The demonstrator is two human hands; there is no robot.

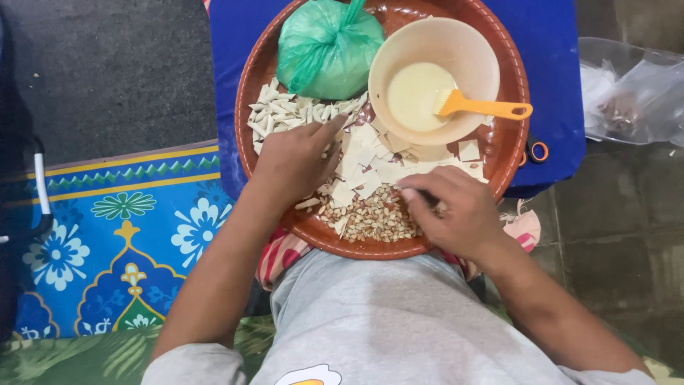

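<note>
A round brown tray (513,135) rests on my lap. My left hand (296,160) lies palm down on it, its forefinger stretched toward a heap of small pale square wrappers (370,167). My right hand (456,207) hovers over a pile of peanuts (370,217) at the tray's near edge, thumb and fingers pinched together; what they pinch is hidden. Folded pale pieces (285,114) lie heaped at the tray's left. A tan bowl (434,50) holds a pale liquid and an orange brush (484,107).
A knotted green plastic bag (324,46) sits at the tray's far side. Under the tray is a blue cushion (548,43). A patterned blue mat (121,235) covers the floor at left. Clear plastic bags (630,89) lie on dark tiles at right.
</note>
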